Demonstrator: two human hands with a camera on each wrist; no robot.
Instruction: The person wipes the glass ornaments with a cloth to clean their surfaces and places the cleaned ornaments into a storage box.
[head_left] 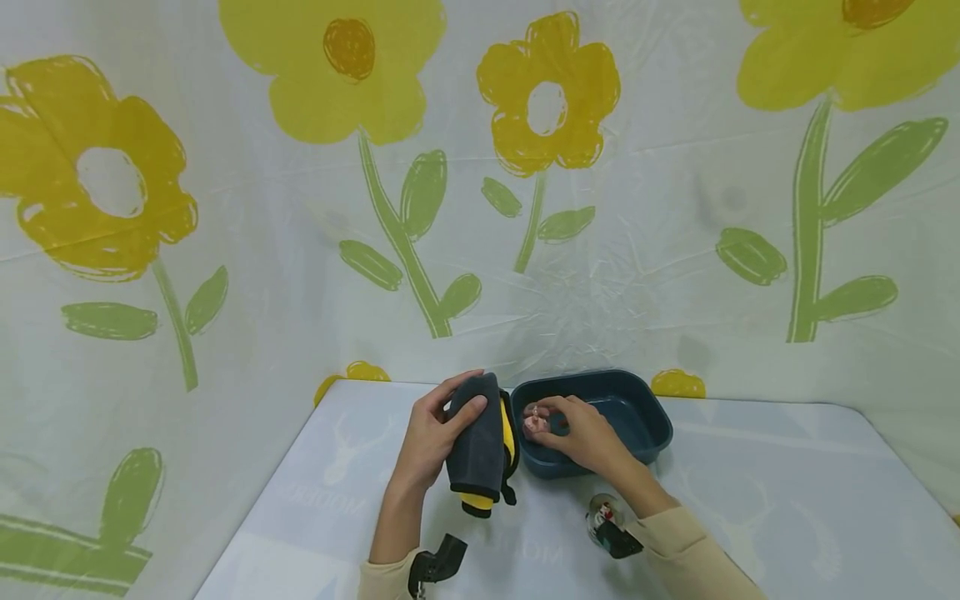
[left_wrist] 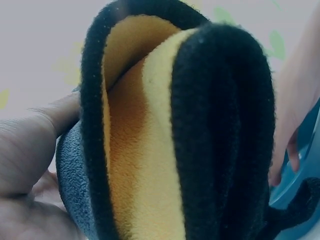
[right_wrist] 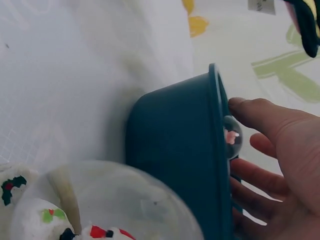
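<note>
My left hand (head_left: 432,433) grips a folded cloth (head_left: 477,433), dark grey outside with a yellow inner side and black edging. Its yellow folds (left_wrist: 145,125) fill the left wrist view. To the right, my right hand (head_left: 585,429) is over the left part of a dark blue basin (head_left: 622,385). Fingertips and thumb pinch a small clear globe with a pink part (head_left: 536,422); the right wrist view shows the globe (right_wrist: 232,137) at the basin's rim. Below that hand, a larger snow globe (head_left: 602,510) with red and white figures stands on the table.
A pale table (head_left: 352,467) with faint printed patterns extends around the basin. Behind it hangs a white sheet (head_left: 637,250) with yellow flowers and green stems. Black wrist mounts (head_left: 441,558) sit on both forearms; the right one is close to the snow globe.
</note>
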